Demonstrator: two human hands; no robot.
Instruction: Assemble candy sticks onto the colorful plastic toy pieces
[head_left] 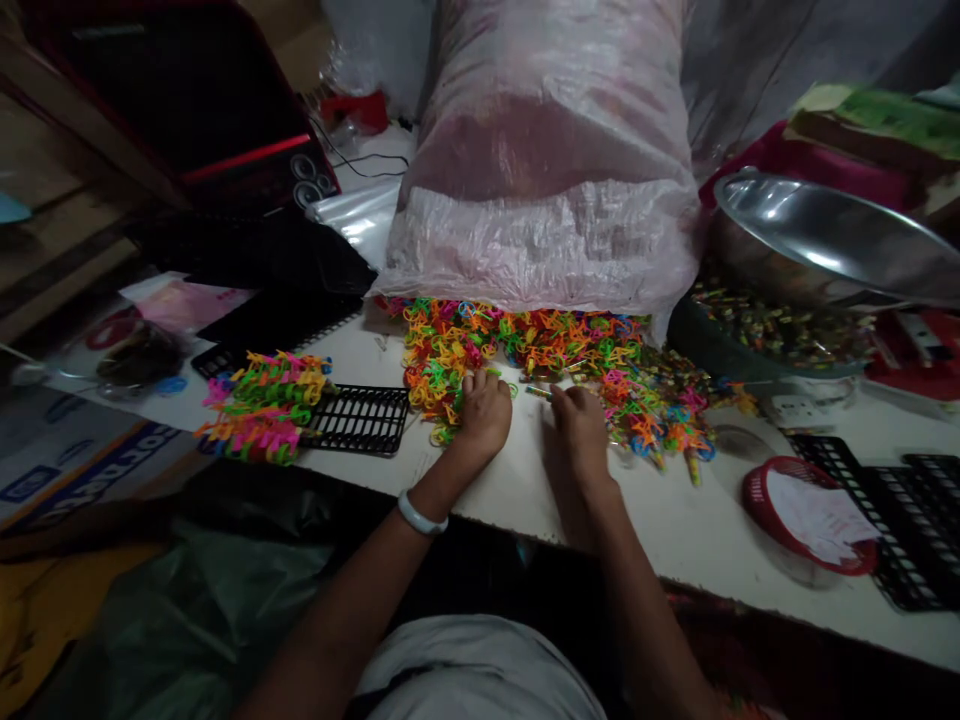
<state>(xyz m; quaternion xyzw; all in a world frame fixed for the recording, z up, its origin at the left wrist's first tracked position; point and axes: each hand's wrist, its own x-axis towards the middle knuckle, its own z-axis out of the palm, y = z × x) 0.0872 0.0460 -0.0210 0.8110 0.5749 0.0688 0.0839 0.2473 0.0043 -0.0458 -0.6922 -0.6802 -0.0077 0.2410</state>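
My left hand (486, 412) is closed at the front edge of a heap of small bright plastic pieces (442, 370), its fingers curled. A bit of green plastic shows beside its fingertips; whether it is gripped I cannot tell. Close by, my right hand (582, 428) pinches a thin, small patterned tube (538, 392) that points left toward the other hand. More plastic pieces, some joined to patterned tubes (694, 466), lie to the right. On the left, a black slotted rack (367, 420) carries rows of assembled coloured pieces (266, 410).
A large translucent sack (555, 200) stands behind the heap, its mouth toward me. At right are a tub of patterned tubes (780, 325), a metal bowl (832, 235), a red basket (765, 500) and black racks (900, 540). A dark speaker-like box (187, 110) stands back left.
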